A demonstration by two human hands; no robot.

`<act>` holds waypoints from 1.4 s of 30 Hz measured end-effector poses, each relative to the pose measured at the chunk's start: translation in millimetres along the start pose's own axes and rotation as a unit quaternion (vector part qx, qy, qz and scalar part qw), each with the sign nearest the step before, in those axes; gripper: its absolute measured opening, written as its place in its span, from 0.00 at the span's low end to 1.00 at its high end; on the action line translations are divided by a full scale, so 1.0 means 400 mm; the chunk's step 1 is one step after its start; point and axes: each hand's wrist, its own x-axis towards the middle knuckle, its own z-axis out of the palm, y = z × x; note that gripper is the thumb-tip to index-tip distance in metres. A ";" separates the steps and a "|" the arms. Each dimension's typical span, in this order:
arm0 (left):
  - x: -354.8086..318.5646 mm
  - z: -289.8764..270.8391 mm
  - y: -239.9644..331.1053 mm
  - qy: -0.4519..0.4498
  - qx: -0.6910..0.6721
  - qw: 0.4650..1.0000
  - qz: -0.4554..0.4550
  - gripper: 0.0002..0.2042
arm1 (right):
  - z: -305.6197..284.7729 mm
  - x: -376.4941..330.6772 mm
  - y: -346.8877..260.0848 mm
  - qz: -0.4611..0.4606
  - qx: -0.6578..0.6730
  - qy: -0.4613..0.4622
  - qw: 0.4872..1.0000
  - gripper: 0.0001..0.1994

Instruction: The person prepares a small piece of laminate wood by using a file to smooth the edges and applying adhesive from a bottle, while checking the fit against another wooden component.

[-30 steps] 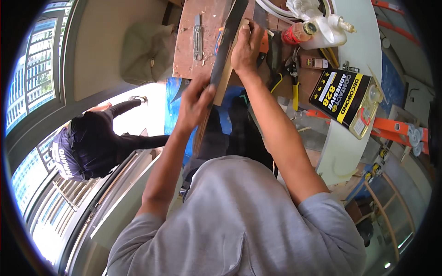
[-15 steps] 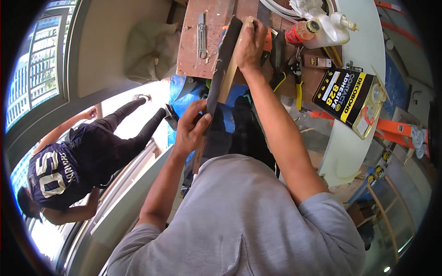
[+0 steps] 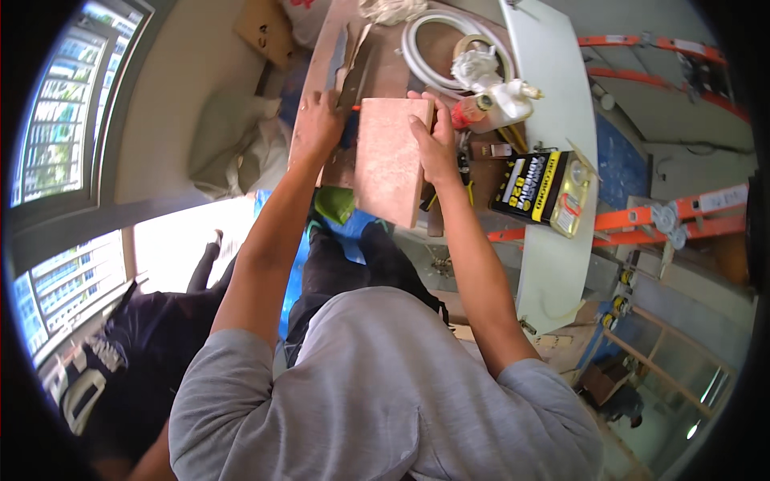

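My right hand (image 3: 438, 148) grips a thick, pale pinkish wooden board (image 3: 391, 156) by its right edge. The thumb lies on the broad face and the other fingers are at the edge and behind. The board is tilted up in front of me, over the near edge of the workbench (image 3: 309, 132). Left of it, my left hand (image 3: 319, 120) is down at the bench top with its fingers curled; what they hold is hidden. A long grey blade-like strip (image 3: 337, 58) lies just beyond those fingers, beside a ragged pale offcut (image 3: 357, 54).
Right on the bench are a coiled white strip (image 3: 413, 52), a red-labelled bottle (image 3: 468, 112), a white squeeze bottle (image 3: 507, 106) and a black-and-yellow adhesive can (image 3: 539, 192) by a white panel (image 3: 553, 88). An orange ladder (image 3: 634, 216) stands right; another person (image 3: 132, 345) is at lower left.
My left hand has let go of the board and moved to the bench top. The board has turned from edge-on to show its broad face, still in my right hand. The view has shifted.
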 end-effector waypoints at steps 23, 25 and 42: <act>-0.019 -0.433 0.210 -0.230 -0.707 0.668 -0.040 0.11 | 0.399 -0.296 -0.305 -0.208 -0.553 -0.020 0.807 0.34; 0.014 -0.436 0.228 -0.223 -0.702 0.672 -0.077 0.11 | 0.427 -0.407 -0.274 -0.261 -0.327 -0.104 0.902 0.27; -0.024 -0.449 0.137 -0.157 -0.691 0.666 -0.235 0.13 | 0.368 -0.470 -0.370 -0.095 -0.406 -0.221 0.882 0.38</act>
